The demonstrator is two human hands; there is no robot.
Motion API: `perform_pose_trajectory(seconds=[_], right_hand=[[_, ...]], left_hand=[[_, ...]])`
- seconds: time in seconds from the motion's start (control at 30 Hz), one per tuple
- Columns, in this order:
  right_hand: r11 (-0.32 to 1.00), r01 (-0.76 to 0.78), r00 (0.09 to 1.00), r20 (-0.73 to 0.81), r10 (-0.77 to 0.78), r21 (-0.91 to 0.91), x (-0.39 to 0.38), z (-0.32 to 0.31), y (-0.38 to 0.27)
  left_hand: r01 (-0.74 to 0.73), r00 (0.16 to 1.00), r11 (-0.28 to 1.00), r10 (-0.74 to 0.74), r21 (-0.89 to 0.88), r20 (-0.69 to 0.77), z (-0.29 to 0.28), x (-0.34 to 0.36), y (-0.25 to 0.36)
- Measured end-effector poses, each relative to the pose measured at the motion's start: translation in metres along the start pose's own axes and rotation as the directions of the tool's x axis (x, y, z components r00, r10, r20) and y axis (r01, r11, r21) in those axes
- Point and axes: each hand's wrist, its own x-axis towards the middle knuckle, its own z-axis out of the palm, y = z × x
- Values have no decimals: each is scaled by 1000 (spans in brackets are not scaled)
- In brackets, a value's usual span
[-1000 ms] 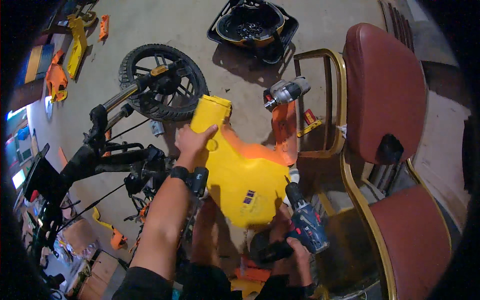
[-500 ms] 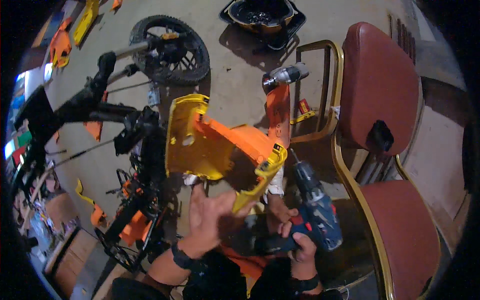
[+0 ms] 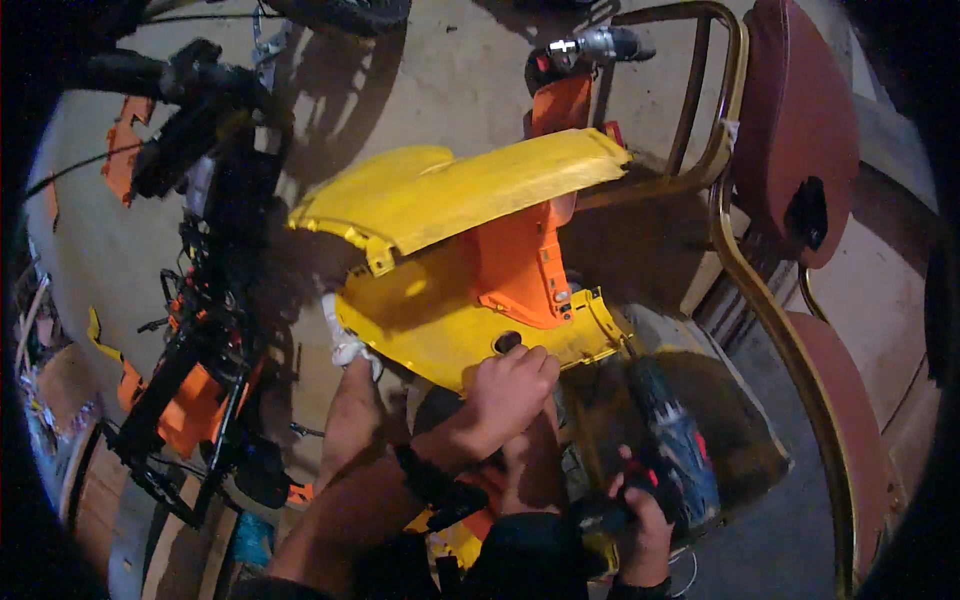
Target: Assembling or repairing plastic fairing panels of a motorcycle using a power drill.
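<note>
My left hand [image 3: 512, 388] is closed on the near edge of a yellow plastic fairing [image 3: 430, 315], beside a round hole in it. This fairing has two curved yellow sides, with an orange panel [image 3: 520, 265] joining them. My right hand [image 3: 645, 515] is wrapped round the handle of a dark blue cordless drill [image 3: 685, 455]. The drill points up and left, with its tip beside the fairing's right end; whether it touches cannot be made out. My left fingertips are partly hidden by the hand itself.
A stripped motorbike frame [image 3: 215, 300] stands on the left, with its wheel [image 3: 360, 12] at the far edge. A chair with red padding [image 3: 800, 130] and gold metal arms [image 3: 735, 230] is on the right. Beyond the fairing lie a grey power tool [image 3: 605, 45] and an orange part [image 3: 560, 105].
The fairing has been turned over and lowered, so its yellow outer face shows. My left hand moved right with it. The drill stays in my right hand, slightly lower and farther right.
</note>
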Motion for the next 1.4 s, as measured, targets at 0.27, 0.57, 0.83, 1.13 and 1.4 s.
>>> perform_pose_trajectory(seconds=[0.27,0.57,0.83,1.13,1.4], right_hand=[[996,-68,998,-6,68,-52,52,0,11],[979,-182,982,-69,176,-88,75,-2,17],[979,-198,980,-38,197,-43,89,-9,39],[977,-202,976,-93,195,-70,88,1,39],[984,-167,981,-114,160,-59,83,6,42]], left_hand=[[44,984,994,-60,96,169,29,-18,12],[25,953,999,-37,46,300,46,-24,13],[68,943,997,-52,-40,327,49,-20,16],[49,957,999,-45,-7,287,45,-21,17],[22,961,999,-14,-26,275,42,-17,15]])
